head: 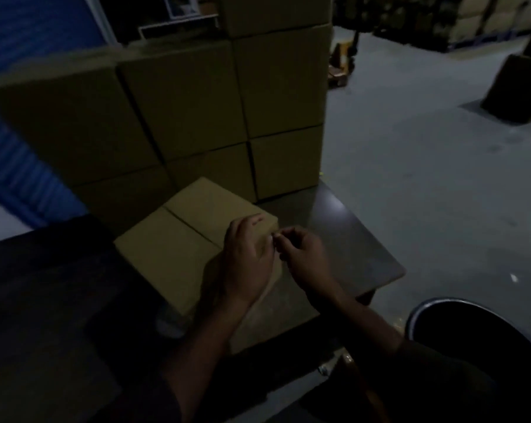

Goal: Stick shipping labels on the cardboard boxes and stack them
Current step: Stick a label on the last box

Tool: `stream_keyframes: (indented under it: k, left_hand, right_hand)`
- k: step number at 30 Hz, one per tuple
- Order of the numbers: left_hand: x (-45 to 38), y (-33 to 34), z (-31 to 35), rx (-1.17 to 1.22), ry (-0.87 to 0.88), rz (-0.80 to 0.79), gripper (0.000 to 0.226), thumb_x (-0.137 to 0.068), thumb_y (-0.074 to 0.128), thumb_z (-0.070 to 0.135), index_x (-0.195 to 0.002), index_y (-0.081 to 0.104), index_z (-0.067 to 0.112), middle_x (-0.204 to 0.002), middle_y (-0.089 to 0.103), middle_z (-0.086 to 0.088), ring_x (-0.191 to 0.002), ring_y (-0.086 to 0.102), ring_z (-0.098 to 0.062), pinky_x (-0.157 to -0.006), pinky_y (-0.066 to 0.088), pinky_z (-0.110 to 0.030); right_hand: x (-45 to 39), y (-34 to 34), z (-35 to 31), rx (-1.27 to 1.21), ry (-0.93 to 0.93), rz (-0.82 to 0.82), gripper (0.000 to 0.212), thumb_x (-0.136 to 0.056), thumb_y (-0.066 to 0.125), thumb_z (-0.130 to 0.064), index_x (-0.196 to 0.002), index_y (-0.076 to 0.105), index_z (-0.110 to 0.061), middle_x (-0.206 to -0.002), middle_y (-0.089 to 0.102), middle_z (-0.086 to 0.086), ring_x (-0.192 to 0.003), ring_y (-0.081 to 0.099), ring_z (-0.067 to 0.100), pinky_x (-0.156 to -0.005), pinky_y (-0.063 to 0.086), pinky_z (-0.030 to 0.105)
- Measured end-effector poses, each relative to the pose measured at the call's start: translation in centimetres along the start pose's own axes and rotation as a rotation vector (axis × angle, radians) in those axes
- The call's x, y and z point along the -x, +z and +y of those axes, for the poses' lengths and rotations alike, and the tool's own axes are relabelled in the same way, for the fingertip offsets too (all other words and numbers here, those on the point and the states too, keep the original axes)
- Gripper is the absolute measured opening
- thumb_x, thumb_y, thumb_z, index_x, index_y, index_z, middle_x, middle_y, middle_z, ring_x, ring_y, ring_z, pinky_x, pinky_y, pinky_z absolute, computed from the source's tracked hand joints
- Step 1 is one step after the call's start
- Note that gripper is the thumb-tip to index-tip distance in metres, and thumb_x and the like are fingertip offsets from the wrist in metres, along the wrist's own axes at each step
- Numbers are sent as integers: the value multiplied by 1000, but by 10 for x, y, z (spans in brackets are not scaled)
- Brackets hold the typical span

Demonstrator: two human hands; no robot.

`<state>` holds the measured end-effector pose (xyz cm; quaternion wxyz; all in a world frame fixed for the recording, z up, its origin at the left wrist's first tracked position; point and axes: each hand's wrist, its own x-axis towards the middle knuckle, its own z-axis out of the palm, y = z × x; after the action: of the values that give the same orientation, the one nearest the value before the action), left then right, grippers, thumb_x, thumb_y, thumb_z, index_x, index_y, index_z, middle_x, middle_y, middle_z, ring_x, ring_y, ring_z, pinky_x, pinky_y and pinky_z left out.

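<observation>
A closed cardboard box (pixel 178 239) lies flat on the dark table (pixel 356 239), its taped seam facing up. My left hand (pixel 247 257) hovers over the box's right corner with curled fingers. My right hand (pixel 304 257) is just beside it, fingers curled. Between the fingertips of both hands sits a small pale thing (pixel 272 238), too dim and small to name; it may be a label. Behind the box rises a stack of cardboard boxes (pixel 227 102), several high.
A dark round bin (pixel 484 331) stands on the floor at the lower right. A yellow pallet jack (pixel 342 62) is parked far back on the grey floor. A blue shutter (pixel 23 41) fills the left. A dark box (pixel 514 87) sits at the far right.
</observation>
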<state>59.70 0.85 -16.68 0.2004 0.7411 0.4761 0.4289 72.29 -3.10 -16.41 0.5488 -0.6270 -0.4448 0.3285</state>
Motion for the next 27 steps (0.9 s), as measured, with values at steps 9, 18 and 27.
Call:
stream_keyframes:
  k: [9, 18, 27]
  left_hand:
    - [-28, -90, -111, -410, -225, -105, 46, -97, 58, 42, -138, 53, 21, -144, 51, -6, -134, 48, -29, -99, 46, -42]
    - [-15, -104, -142, -592, -145, -297, 63, -109, 32, 51, -165, 29, 21, -174, 21, 4, -161, 9, -12, -128, -4, -54]
    - [13, -110, -145, -282, -281, -16, 83, -89, 72, 57, -153, 42, 13, -160, 30, -6, -142, 40, -33, -111, 43, -55]
  right_hand:
    - [-27, 122, -23, 782, -401, -328, 50, -102, 44, -38, -143, 51, -10, -150, 48, 10, -141, 38, 27, -115, 31, 39]
    - [-61, 144, -5, 1174, -395, -415, 61, -105, 20, -52, -159, 24, -24, -167, 20, -4, -155, 11, 17, -123, 10, 49]
    - [-56, 89, -7, 1126, -10, -35, 84, -85, 28, -84, -146, 34, -26, -159, 29, 6, -148, 24, 30, -118, 22, 56]
